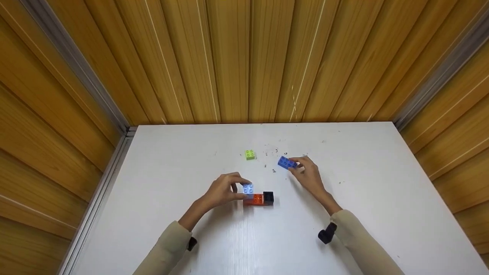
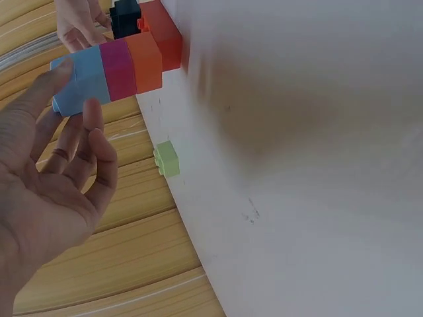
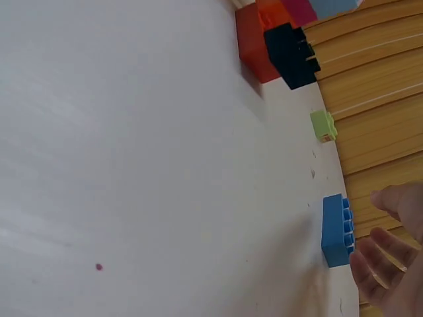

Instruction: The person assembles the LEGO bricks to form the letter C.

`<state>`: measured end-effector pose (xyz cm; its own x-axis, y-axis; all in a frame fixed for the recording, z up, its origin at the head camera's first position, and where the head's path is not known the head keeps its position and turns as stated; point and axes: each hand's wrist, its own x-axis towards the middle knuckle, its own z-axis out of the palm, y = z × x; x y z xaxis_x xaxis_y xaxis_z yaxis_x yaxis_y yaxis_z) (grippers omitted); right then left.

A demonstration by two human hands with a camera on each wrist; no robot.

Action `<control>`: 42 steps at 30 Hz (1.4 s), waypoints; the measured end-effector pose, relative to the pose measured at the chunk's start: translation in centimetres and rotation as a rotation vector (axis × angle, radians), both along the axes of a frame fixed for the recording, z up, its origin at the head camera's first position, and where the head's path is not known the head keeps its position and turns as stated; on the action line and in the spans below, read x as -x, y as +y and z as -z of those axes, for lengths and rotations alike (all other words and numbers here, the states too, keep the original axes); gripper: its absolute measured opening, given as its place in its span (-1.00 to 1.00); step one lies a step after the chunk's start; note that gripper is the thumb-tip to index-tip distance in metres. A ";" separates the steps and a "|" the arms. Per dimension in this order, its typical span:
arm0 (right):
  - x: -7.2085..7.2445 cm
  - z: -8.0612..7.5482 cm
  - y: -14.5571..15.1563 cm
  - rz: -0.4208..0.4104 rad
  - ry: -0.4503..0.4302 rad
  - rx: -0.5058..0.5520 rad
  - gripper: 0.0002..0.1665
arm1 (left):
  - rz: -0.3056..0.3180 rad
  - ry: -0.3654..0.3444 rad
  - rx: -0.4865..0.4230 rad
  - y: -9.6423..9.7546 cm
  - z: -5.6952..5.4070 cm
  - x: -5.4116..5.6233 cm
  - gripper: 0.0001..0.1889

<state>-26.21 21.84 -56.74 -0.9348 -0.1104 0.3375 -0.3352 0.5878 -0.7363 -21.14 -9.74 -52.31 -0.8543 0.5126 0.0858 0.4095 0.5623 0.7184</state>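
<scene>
My left hand [image 1: 225,190] pinches a light blue brick [image 1: 248,188] between thumb and fingers. That brick tops a stack with a magenta brick [image 2: 119,69] and an orange brick [image 2: 144,64] beneath it. The stack stands on one end of a long red brick [image 2: 165,36] on the table. A black brick [image 1: 268,197] rises from the red brick's other end. Farther right, my right hand [image 1: 308,175] hovers over the end of a blue brick [image 1: 285,162], which has two rows of studs. Its thumb and fingers are spread apart close to the studs in the right wrist view.
A small lime green brick [image 1: 250,154] lies toward the back of the white table [image 1: 172,152]. Dark specks and scuffs mark the surface near the blue brick. Behind the table's far edge stands a wood-look panel wall [image 1: 244,68], with similar panels on both sides.
</scene>
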 end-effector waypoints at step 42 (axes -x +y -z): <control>-3.1 -0.3 -0.6 -0.021 -0.045 -0.056 -0.55 | 0.003 0.026 0.014 0.6 0.1 -0.5 -0.61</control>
